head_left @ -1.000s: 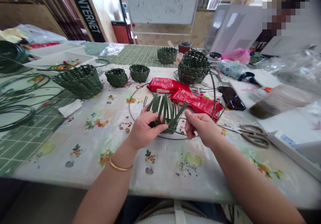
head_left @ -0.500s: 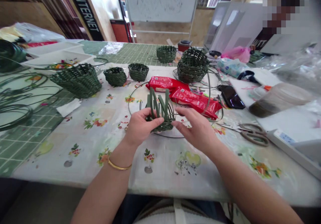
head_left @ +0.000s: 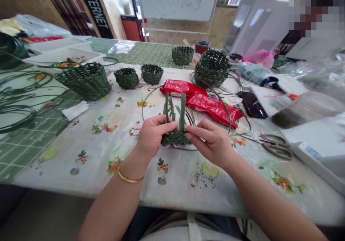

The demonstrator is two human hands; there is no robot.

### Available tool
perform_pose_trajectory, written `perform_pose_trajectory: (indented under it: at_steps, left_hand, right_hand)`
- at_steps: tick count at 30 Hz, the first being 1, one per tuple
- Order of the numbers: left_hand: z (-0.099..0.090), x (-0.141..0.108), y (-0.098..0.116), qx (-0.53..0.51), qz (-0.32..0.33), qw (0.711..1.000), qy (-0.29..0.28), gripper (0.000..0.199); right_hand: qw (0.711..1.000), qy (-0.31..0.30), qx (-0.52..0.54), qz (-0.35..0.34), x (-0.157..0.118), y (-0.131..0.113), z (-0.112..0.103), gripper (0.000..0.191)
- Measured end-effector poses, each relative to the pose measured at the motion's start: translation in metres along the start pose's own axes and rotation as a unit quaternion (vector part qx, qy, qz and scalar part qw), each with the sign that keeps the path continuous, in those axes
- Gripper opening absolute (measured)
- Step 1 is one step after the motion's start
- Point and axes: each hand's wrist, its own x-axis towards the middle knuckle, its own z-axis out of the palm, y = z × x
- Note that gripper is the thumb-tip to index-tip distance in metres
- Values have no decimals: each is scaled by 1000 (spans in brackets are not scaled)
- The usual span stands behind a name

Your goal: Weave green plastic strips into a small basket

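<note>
A small, partly woven green basket (head_left: 175, 139) stands low over the flowered tablecloth, several flat upright strips (head_left: 182, 111) rising from its woven base. My left hand (head_left: 152, 135) is closed on its left side, the thumb lying along the near edge. My right hand (head_left: 210, 140) pinches at the right side, fingertips against the weave near the foot of an upright strip; exactly what lies between them is partly hidden. A long thin green weaving strand (head_left: 145, 102) loops on the cloth around the basket.
Finished green baskets (head_left: 86, 81) stand along the back. Red packets (head_left: 212, 108) lie just beyond my hands. To the right are scissors (head_left: 277, 145), a phone (head_left: 253, 105) and a clear tub (head_left: 307, 109). Coiled green strands (head_left: 18, 115) lie at the left.
My right hand has come in from slightly apart and its fingers have closed at the basket's right edge. The upright strips have shifted in angle. My view has turned a little left.
</note>
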Motion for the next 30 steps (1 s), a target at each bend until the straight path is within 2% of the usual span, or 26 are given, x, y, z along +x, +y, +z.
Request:
perform_pose_trajectory:
  at_steps: [4,7,10,13,17,20,23,25,27,30]
  left_hand:
    - [-4,0,1,25,13,999,-36,18]
    - [-8,1,2,71,41,994,-69,20]
    - [-11,2,0,144,70,986,-54,18]
    - [-12,3,-2,253,120,959,-34,13]
    - [-11,2,-1,400,224,887,-47,5]
    - [-12,4,-1,500,295,809,-90,8]
    - [-14,8,-4,587,363,715,-108,10]
    - [-13,9,-8,628,403,657,-113,11]
    - [-11,8,-12,652,432,614,-108,13]
    - [-6,6,-14,676,447,582,-73,16]
  right_hand:
    - [999,-1,35,26,2,2,-1,23]
    - [996,4,47,72,4,3,-2,22]
    - [995,0,20,102,6,5,-3,21]
    - [996,-3,-47,74,7,7,-4,18]
    - [995,-20,-60,75,7,9,-13,13]
    - [987,-109,-54,106,8,15,-27,17]
    - [969,-198,-76,124,9,26,-44,22]
    - [969,-188,-124,100,9,30,-52,21]
    - [972,-137,-180,56,9,28,-56,19]
    - [969,-60,-237,-10,9,16,-58,19]
